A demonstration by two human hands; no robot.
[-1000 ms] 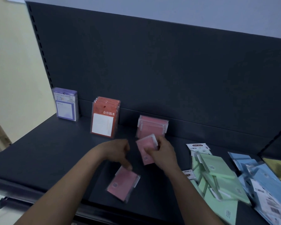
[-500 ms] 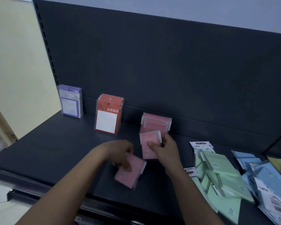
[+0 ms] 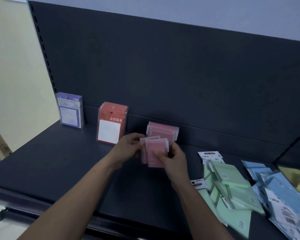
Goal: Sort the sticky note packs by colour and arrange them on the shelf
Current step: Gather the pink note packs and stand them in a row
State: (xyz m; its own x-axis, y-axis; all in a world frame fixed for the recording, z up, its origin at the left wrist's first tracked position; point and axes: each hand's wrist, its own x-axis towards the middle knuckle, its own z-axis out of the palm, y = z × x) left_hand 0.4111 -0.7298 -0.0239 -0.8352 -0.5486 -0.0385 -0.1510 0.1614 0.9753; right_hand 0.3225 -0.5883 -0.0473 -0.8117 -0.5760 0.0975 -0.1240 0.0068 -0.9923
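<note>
Head view shows the left hand and right hand gripping pink packs with curled fingers above the shelf, apparently squaring them; next, I judge, they need standing against the pink row at twelve o'clock.

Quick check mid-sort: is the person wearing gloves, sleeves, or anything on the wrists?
No. The left hand and right hand are bare, with no gloves, rings, watch or bands showing. The left forearm and right forearm are uncovered down to the frame edge; no sleeve is in view.
</note>
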